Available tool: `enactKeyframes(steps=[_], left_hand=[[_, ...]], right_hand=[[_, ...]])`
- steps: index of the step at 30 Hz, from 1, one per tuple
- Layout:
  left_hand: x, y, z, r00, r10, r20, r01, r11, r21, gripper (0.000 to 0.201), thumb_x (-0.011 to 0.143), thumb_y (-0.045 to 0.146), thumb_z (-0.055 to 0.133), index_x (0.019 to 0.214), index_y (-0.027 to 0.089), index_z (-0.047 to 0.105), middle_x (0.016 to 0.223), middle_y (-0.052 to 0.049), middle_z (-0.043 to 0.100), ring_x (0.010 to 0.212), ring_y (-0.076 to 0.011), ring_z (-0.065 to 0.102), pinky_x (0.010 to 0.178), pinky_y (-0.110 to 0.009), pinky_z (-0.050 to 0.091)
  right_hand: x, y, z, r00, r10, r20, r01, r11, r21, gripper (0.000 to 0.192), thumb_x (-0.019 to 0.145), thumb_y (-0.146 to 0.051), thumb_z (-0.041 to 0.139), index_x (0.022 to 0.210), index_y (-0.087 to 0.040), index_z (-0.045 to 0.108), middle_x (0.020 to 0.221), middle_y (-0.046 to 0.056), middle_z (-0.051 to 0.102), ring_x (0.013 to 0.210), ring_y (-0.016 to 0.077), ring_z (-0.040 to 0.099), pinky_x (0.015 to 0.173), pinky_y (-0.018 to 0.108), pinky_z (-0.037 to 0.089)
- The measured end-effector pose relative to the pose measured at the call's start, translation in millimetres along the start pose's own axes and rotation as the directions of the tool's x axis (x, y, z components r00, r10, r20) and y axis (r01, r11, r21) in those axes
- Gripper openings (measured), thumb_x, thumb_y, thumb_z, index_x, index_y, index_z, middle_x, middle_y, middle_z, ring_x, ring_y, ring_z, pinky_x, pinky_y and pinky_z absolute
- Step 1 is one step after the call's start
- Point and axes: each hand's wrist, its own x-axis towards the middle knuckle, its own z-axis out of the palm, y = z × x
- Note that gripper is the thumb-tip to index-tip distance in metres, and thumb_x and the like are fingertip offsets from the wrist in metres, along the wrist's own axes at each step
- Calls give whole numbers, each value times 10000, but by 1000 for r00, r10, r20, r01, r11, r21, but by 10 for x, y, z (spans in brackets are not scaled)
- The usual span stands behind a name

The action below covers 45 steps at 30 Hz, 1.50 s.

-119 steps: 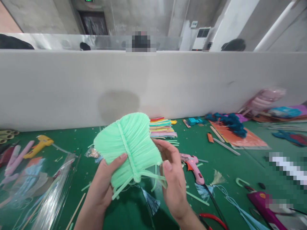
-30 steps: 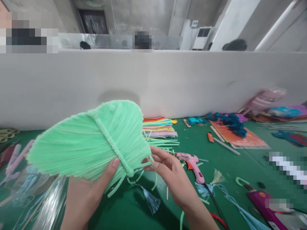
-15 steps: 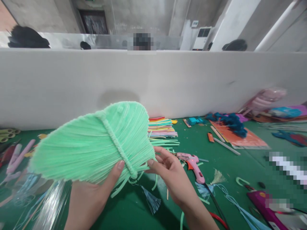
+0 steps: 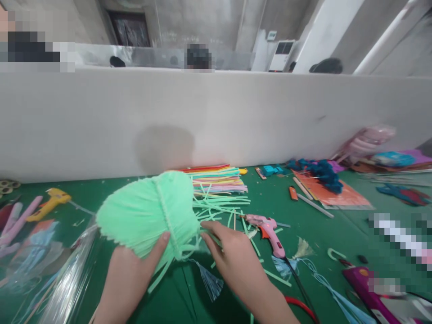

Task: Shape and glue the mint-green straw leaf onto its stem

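A mint-green fan (image 4: 135,207) built from rows of fuzzy pipe cleaners is held above the table, tilted away from me. A thicker fuzzy strip runs across it, and loose strand ends hang from its lower edge. My left hand (image 4: 135,270) grips the fan from below, thumb on the near face and fingers hidden behind. At its right edge, my right hand (image 4: 236,256) has thumb and fingers curled round a loose green pipe cleaner (image 4: 216,239). A blue tassel (image 4: 209,280) shows just below the fan.
Pipe cleaners (image 4: 219,177) in several colours lie behind the fan. A pink glue gun (image 4: 270,229) with its cord lies at right, a yellow glue gun (image 4: 52,202) at left. A white partition (image 4: 270,117) closes off the back. A purple tool (image 4: 364,288) sits front right.
The fan has dropped lower and tipped back, so it looks shorter, uncovering the yellow glue gun and more pipe cleaners. My right hand has turned, its back now more upward, staying by the edge.
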Motion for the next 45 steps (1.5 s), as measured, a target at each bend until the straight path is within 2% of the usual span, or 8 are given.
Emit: enactKeyframes(steps=[5,8,12,14,17,27,38,45], left_hand=[[-267,-364,55,806,-426,412,534,823,-194,388,788,437,699,1074,175,686,1063,-130,770,1063,-341,695,844,-469,576],[-432,-512,-13,772,-514,374,559,829,-16,555,761,454,724,1200,146,584,1086,-174,741,1044,-356,695,837,-490,570],[-691,-609,-156,987,-118,105,69,920,385,708,759,505,714,1341,183,472,1339,-219,555,1251,-413,528,1010,-618,423],[-849,-623,-182,920,208,334,-353,810,468,522,805,466,691,1266,254,567,1392,-162,521,1313,-395,465,1072,-620,366],[-1037,-653,-130,702,332,630,-630,702,333,353,842,382,684,1173,276,621,1433,-121,507,1353,-361,437,1114,-626,327],[-1083,-736,-26,635,351,688,-703,633,325,177,928,183,544,1074,221,635,1450,-138,508,1410,-314,387,1114,-568,386],[-1089,-628,75,511,612,604,-860,372,351,97,870,120,638,807,141,709,929,-137,764,969,-338,730,907,-496,583],[-1132,-718,99,564,635,528,-826,444,348,172,863,143,674,1032,118,650,1072,-139,757,1088,-288,691,996,-420,542]], right_hand=[[-290,78,87,925,-124,358,97,991,92,189,878,-110,574,914,-223,720,834,13,748,750,179,682,703,262,474],[-423,169,233,856,-149,495,86,985,148,147,881,-137,612,887,-210,739,819,18,756,761,171,687,713,247,468],[-477,239,398,829,-220,514,125,969,213,142,912,-158,604,915,-194,741,899,46,751,866,179,669,790,263,461],[-453,227,429,832,-236,503,130,963,237,133,933,-205,599,931,-183,730,896,54,742,858,181,659,780,268,458],[-397,188,440,832,-256,492,116,948,298,164,960,-285,575,932,-195,709,868,36,735,837,173,651,773,269,449],[-320,236,496,827,-216,518,67,954,291,178,957,-336,579,891,-198,670,808,5,690,748,145,614,692,234,410],[-155,137,544,844,-230,485,27,920,390,206,950,-332,581,809,-187,625,679,-42,576,639,110,531,612,212,381],[-208,79,398,925,-96,368,-58,921,386,170,931,-289,604,791,-196,624,688,-51,622,632,94,555,592,189,389]])
